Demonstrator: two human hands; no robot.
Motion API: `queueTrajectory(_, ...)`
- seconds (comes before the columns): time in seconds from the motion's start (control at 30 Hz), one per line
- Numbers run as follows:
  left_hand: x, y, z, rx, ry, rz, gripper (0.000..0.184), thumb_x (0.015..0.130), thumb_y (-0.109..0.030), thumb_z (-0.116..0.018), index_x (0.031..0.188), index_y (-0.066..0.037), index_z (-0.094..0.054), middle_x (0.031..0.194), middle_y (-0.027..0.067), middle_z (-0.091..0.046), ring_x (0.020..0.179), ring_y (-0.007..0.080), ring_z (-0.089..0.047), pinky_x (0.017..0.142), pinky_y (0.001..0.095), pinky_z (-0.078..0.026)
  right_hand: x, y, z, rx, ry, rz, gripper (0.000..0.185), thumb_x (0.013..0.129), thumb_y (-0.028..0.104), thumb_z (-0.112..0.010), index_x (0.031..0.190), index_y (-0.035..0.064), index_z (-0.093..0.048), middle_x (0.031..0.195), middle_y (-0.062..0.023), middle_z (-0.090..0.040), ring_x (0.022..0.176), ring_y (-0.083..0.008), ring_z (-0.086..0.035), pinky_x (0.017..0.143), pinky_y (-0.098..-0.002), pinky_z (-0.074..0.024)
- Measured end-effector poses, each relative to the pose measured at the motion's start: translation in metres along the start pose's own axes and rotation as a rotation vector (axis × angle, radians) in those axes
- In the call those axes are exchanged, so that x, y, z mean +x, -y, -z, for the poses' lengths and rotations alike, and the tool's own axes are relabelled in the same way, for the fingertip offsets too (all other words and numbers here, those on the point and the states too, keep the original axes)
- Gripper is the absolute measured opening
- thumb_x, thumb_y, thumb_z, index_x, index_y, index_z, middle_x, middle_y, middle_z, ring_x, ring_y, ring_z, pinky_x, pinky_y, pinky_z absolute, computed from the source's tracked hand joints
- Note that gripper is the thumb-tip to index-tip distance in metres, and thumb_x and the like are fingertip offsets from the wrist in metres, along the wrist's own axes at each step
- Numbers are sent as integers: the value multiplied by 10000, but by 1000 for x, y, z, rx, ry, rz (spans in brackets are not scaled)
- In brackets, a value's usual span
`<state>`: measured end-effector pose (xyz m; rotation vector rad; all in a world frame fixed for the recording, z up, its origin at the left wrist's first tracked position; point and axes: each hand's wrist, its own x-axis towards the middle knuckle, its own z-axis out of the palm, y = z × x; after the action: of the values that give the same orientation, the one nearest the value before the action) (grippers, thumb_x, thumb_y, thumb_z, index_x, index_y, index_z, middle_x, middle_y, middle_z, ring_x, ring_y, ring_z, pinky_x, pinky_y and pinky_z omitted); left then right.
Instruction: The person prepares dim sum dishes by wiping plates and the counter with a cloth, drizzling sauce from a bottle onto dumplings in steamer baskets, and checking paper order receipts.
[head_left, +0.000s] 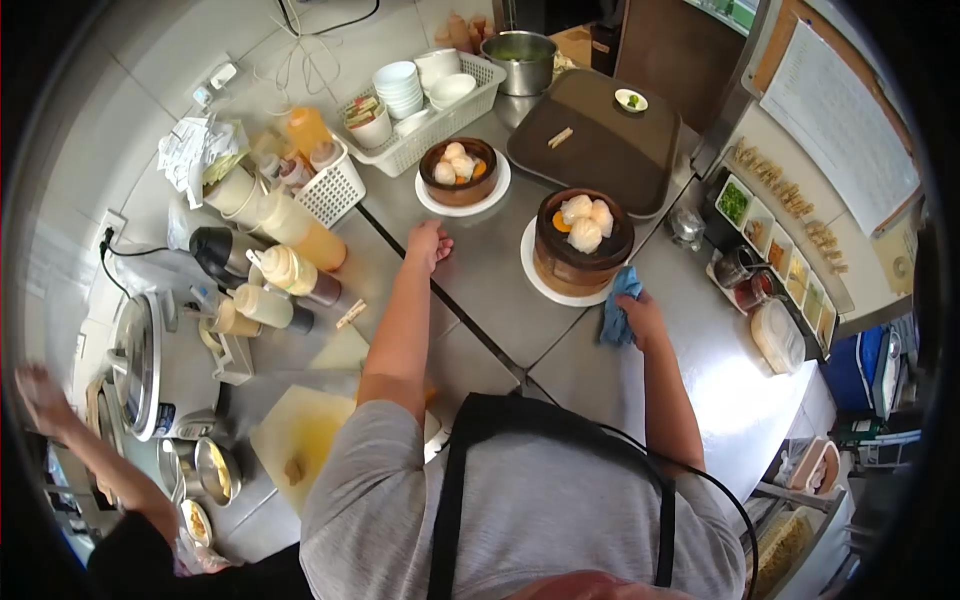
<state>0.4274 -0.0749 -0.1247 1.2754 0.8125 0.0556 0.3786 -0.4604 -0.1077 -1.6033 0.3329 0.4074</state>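
My right hand (645, 318) is closed on a blue cloth (617, 305), which touches the side of a white plate (538, 283). On that plate a brown bamboo steamer (572, 266) holds several pale dumplings (587, 222) and an orange slice. My left hand (429, 246) is over the steel counter with its fingers curled in, and nothing shows in them. Just beyond it, a second bamboo steamer (458, 190) of dumplings and orange pieces stands on another white plate (463, 211).
A brown tray (600, 150) carries a small white dish (631, 100). Sauce bottles (287, 270), a white basket (385, 155) of bowls and a rice cooker (175, 365) line the left. Garnish containers (775, 250) stand right. Another person's hand (45, 400) is at far left.
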Motion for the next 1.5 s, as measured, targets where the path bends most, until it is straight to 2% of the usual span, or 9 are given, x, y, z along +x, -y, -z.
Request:
queueTrajectory(0.13, 33, -6, -5, -7, 52, 28, 240, 868, -259, -431, 797, -32, -470, 600, 68, -490, 458, 144, -493, 334, 246, -396, 17, -20, 16, -216, -120, 300, 427, 709, 102, -571, 1104, -7, -454, 934, -112, -576, 850, -225, -551, 765, -319, -431)
queueTrajectory(0.17, 41, -7, -3, 16, 141, 24, 239, 869, -249, -424, 796, -27, -471, 592, 66, -500, 454, 148, -499, 346, 251, -414, 22, -25, 21, -269, -215, 396, 434, 709, 107, -572, 1108, -4, -444, 952, -134, -577, 878, -260, -554, 786, -332, -426)
queueTrajectory(0.3, 38, -15, -12, 25, 44, -28, 184, 852, -190, -426, 842, -12, -471, 624, 74, -534, 469, 144, -519, 369, 247, -428, 16, -23, 51, -574, -497, 507, 479, 694, 88, -530, 1159, 47, -419, 1019, -219, -527, 944, -367, -517, 808, -387, -420)
queueTrajectory(0.5, 29, -9, -13, 47, 15, -139, 199, 851, -160, -436, 942, 17, -451, 693, 91, -540, 494, 148, -535, 393, 256, -453, 20, -42, 73, -1049, -734, 486, 384, 661, 45, -520, 1041, 92, -526, 1064, -150, -482, 938, -354, -475, 785, -431, -406)
queueTrajectory(0.7, 25, 7, -10, -52, -1, -286, 330, 844, -84, -435, 1144, 26, -354, 735, 94, -520, 516, 148, -534, 432, 254, -468, 10, -37, 53, -1015, -849, 466, 324, 657, 49, -522, 970, 117, -572, 1070, -83, -495, 976, -319, -445, 794, -434, -372)
queueTrajectory(0.83, 24, 11, -10, -71, -33, -331, 443, 837, -64, -442, 1235, 16, -266, 739, 99, -519, 529, 150, -537, 439, 256, -468, 9, -37, 53, -1000, -851, 492, 316, 654, 60, -526, 960, 118, -576, 1071, -78, -495, 979, -320, -442, 792, -431, -367)
queueTrajectory(1.0, 26, 14, -8, -54, -24, -395, 406, 842, -57, -432, 1215, -5, -280, 769, 111, -513, 529, 162, -535, 460, 269, -474, 2, -31, 58, -1010, -761, 498, 351, 640, 83, -542, 989, 118, -564, 1066, -105, -494, 968, -327, -450, 803, -429, -372)
queueTrajectory(1.2, 26, 22, -8, -25, -29, -495, 349, 814, -15, -425, 1154, -17, -351, 728, 78, -501, 536, 150, -520, 468, 275, -473, 2, -7, 101, -1067, -288, 331, 645, 590, 367, -684, 1169, 165, -482, 1161, -155, -460, 1078, -378, -411, 885, -438, -364)
queueTrajectory(1.5, 37, 26, -4, 50, -66, -483, 291, 821, -41, -406, 1110, -40, -374, 778, 98, -523, 565, 152, -526, 497, 255, -466, 14, 67, 171, -1026, -544, 558, 291, 737, 230, -568, 1009, 126, -575, 875, -143, -579, 810, -312, -568, 704, -393, -460)
